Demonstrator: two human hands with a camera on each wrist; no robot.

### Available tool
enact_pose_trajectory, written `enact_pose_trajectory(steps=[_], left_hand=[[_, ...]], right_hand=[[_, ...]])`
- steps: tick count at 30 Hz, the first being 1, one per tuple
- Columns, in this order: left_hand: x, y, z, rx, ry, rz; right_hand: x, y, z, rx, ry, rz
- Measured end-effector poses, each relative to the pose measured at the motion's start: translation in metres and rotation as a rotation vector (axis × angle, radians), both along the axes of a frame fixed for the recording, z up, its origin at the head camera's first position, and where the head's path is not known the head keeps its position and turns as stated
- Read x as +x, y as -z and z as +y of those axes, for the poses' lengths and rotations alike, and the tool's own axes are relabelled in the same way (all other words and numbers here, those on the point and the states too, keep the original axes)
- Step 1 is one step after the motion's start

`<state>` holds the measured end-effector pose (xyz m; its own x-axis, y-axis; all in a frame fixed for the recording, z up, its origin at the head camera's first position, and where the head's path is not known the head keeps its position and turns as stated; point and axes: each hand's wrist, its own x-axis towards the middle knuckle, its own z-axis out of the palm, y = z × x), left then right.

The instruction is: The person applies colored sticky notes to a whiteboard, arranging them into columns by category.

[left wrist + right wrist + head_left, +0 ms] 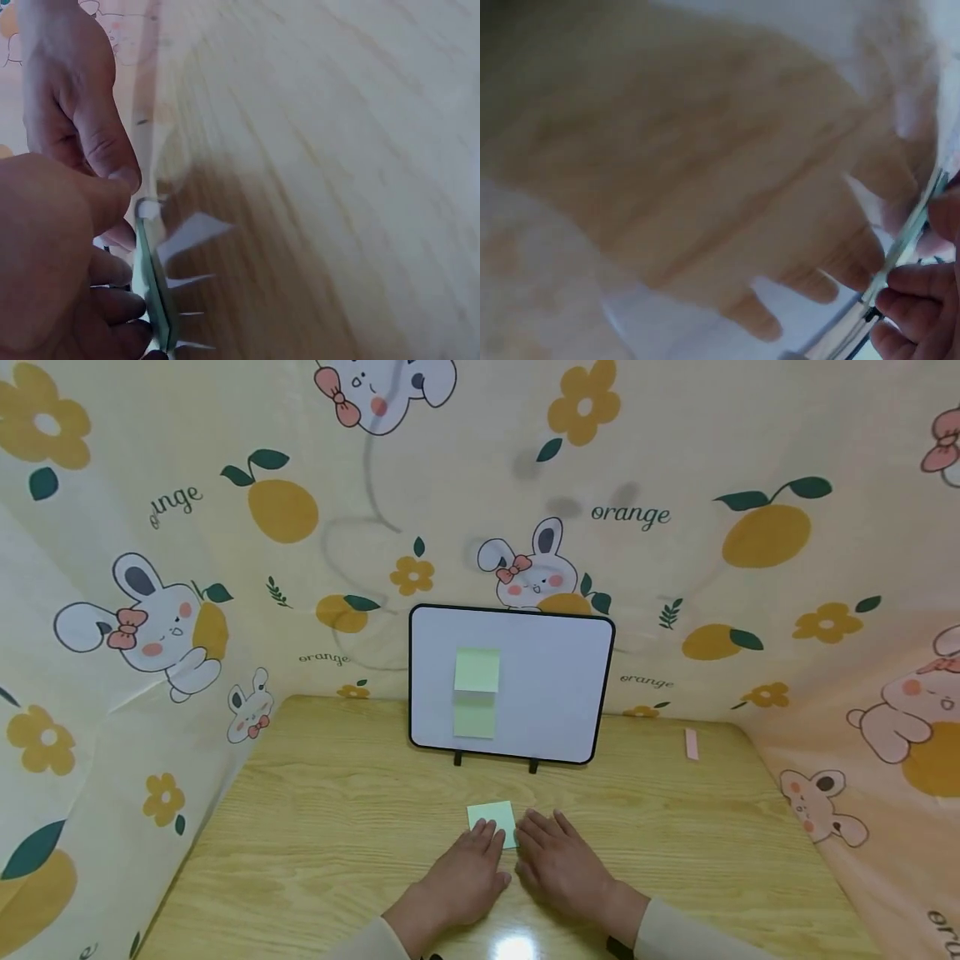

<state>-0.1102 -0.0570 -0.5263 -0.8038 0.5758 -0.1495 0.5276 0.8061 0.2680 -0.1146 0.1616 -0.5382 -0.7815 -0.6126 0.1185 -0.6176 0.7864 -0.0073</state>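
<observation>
A pale green sticky note pad (pixel 487 812) lies flat on the table in front of the whiteboard. My left hand (pixel 467 872) rests with extended fingers across its lower part, covering some of it. My right hand (pixel 566 864) lies palm down just right of the pad, its fingertips at the right edge. In the left wrist view the green pad (pixel 156 289) shows edge-on beside my left hand (pixel 52 255), with my right hand (pixel 71 90) beyond. The right wrist view shows the pad's edge (pixel 906 236) near the fingers of a hand (pixel 919 296).
A black-framed whiteboard (pixel 551 685) stands upright at the back of the wooden table (pixel 337 827). Two green sticky notes, an upper one (pixel 477 670) and a lower one (pixel 474 718), are on it. A small pink strip (pixel 691 744) lies at the back right. Patterned cloth (pixel 450 485) surrounds the table.
</observation>
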Motion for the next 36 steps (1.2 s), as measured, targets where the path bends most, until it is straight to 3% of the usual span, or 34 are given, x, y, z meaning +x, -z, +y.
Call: enact_pose_trajectory(steps=[11, 17, 23, 36], left_hand=[[-0.012, 0.005, -0.014, -0.116, 0.011, 0.109], [-0.021, 0.008, -0.021, -0.128, -0.012, 0.107], [-0.026, 0.010, -0.028, -0.115, -0.038, 0.119], [-0.037, 0.015, -0.051, 0.012, -0.067, 0.044]], right_hand=[[-0.004, 0.002, -0.017, 0.017, -0.011, -0.035], [-0.014, 0.003, -0.030, 0.047, -0.011, -0.034], [-0.023, 0.003, -0.039, 0.077, -0.012, -0.044], [-0.023, -0.003, -0.030, 0.087, 0.069, -0.148]])
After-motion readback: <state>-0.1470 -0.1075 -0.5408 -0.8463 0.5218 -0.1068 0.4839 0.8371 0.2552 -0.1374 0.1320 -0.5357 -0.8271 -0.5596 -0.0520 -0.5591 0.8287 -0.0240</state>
